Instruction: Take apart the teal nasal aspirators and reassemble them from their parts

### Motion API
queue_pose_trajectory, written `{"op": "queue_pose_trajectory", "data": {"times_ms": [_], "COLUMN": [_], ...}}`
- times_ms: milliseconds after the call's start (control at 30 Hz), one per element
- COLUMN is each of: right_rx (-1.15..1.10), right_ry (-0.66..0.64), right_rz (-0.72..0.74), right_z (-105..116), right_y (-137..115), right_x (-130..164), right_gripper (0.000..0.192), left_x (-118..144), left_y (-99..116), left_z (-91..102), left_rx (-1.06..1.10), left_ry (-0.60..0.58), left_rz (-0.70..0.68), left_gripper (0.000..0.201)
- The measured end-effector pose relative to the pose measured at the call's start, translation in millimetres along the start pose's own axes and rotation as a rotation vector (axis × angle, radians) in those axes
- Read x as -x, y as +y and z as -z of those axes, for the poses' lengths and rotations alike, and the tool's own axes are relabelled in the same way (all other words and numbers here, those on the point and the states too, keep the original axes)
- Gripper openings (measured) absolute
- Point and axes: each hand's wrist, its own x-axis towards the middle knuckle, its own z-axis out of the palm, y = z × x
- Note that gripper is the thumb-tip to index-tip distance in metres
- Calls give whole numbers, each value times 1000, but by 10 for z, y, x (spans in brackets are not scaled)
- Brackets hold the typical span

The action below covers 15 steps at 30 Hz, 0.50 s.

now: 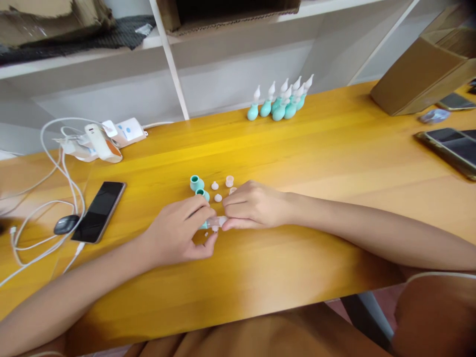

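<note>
My left hand [178, 233] and my right hand [253, 206] meet over the middle of the yellow wooden table [316, 148]. Between their fingertips they pinch a small piece with a teal end and a clear tip [213, 223]. My left hand grips the teal end, my right hand the clear tip. Just beyond the hands lie two teal bulbs [197, 183] and several small white and clear caps [223, 188]. Most of the held piece is hidden by my fingers.
Several finished teal bulbs with white tips [282, 101] stand upright at the table's far edge. A dark phone [99, 210], a black mouse [66, 224], white cables and a power strip [100, 141] lie left. More phones [451, 148] and a cardboard box [420, 79] sit right.
</note>
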Motion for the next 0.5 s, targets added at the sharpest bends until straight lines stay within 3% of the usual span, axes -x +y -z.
{"op": "queue_pose_trajectory", "data": {"times_ms": [133,500], "right_rx": [-42,-83], "right_ry": [-13,-43], "right_rz": [1,11], "right_z": [17,29], "right_y": [-5,-5], "right_x": [-7,-9], "right_gripper": [52,51], "left_x": [14,-15], "left_y": [-55,-43], "left_z": [1,27], "left_rx": [24,64], "left_ry": [-44,-73], "left_rz": [-46,-72], "left_gripper": [24,6]}}
